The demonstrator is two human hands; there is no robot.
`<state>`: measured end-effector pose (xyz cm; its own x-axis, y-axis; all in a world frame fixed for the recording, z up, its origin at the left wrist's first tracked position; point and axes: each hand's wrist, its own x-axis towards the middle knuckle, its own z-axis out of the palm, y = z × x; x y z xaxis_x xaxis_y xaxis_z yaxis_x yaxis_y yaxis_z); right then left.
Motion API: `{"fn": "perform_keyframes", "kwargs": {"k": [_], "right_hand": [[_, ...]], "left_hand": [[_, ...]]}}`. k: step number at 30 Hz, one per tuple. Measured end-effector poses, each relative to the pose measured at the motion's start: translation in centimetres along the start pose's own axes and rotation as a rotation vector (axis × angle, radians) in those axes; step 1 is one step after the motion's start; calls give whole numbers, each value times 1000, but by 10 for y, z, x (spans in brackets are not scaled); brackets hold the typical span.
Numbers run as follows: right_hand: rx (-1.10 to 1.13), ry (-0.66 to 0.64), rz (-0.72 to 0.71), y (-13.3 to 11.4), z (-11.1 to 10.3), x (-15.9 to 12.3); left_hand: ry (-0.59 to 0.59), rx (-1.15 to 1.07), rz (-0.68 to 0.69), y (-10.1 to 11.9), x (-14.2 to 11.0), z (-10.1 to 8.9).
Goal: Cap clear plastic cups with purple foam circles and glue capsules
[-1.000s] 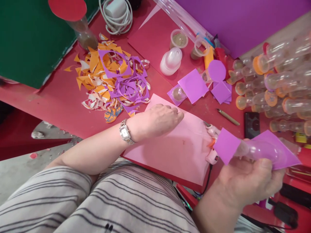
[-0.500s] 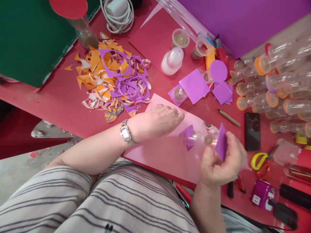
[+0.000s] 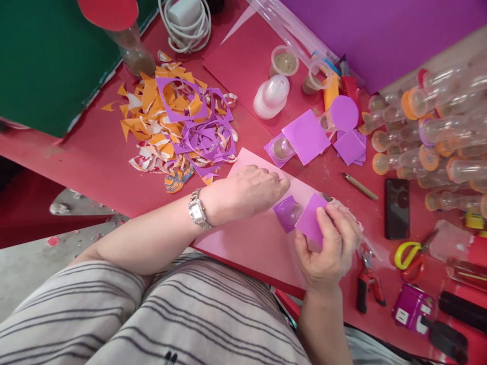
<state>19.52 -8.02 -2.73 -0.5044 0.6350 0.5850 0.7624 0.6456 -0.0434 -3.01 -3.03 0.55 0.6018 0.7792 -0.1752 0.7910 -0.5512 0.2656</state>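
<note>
My right hand (image 3: 329,243) grips a clear plastic hourglass (image 3: 295,212) by the purple foam square (image 3: 312,217) on its near end, thumb on one edge and fingers on the other. A second purple square (image 3: 283,217) is at its far end, over the pink sheet (image 3: 251,258). My left hand (image 3: 254,190), a watch on its wrist, is closed in a fist above that sheet, just left of the hourglass. Its fingertips are curled under, so anything inside is hidden. Past the sheet, another hourglass (image 3: 282,148) has purple squares, near a purple disc (image 3: 344,112).
Orange and purple foam scraps (image 3: 182,121) are heaped at the left. Cups of sand (image 3: 285,62) are at the back. Stacked hourglasses (image 3: 449,132) crowd the right, with a phone (image 3: 396,208), a craft knife (image 3: 359,186), scissors (image 3: 409,256) and pliers (image 3: 369,284) nearer.
My right hand has moved left with the hourglass and turned it, so its near purple square now faces up towards me. My left fist has stayed in place.
</note>
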Motion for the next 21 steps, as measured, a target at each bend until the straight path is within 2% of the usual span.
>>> {"fn": "perform_keyframes", "kwargs": {"k": [3,7,13,17,21], "right_hand": [[-6,1,16,-3,-4,1],[-17,12,101,-3,-5,2],[-39,-71,176,-1,-4,6],[-10,-26,227,3,-7,2],[150,6,376,9,-9,-6]], "left_hand": [[-7,-7,1,-1,2,0],[68,-62,78,-3,3,1],[126,-85,108,-2,2,13],[72,-100,96,-1,2,14],[9,-108,86,0,-1,6]]}}
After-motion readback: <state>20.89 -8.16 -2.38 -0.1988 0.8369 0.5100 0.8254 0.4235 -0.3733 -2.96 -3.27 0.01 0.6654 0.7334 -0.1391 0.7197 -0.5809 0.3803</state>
